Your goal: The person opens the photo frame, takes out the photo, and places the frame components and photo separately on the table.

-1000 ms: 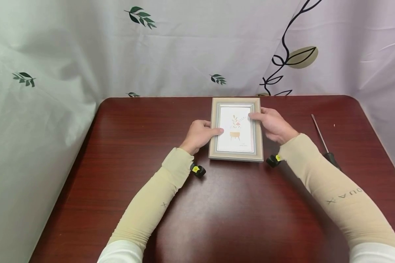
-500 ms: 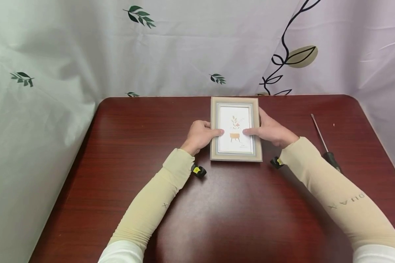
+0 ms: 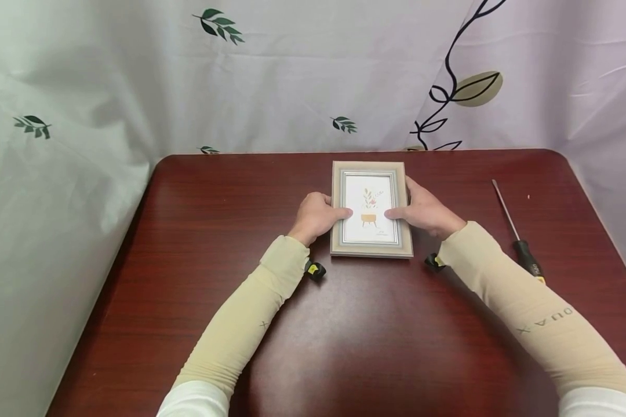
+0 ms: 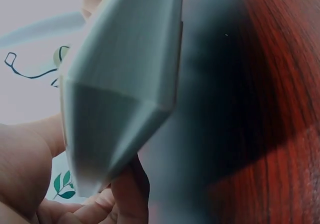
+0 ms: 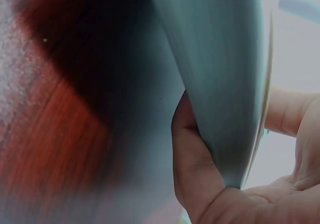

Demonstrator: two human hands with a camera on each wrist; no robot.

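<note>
Between both hands is a picture frame (image 3: 372,250) with a beige border and a print of a potted plant, face up. My left hand (image 3: 315,215) grips its left side, thumb over the front and fingers behind. On the opposite side my right hand (image 3: 428,209) holds it the same way, its thumb reaching onto the print. The left wrist view shows the frame's edge and corner (image 4: 115,99) raised above the table, with fingers (image 4: 131,189) curled beneath. In the right wrist view the frame's side (image 5: 220,74) lies between thumb and curled fingers (image 5: 195,166).
A screwdriver (image 3: 523,252) with a dark handle lies on the right of the dark red wooden table (image 3: 198,220), its shaft pointing to the back. A light curtain (image 3: 281,69) with leaf prints hangs right behind the table's far edge.
My right hand has slid down the frame's right side, its thumb now level with the left one. The frame has shifted slightly left and its top edge has come a little nearer.
</note>
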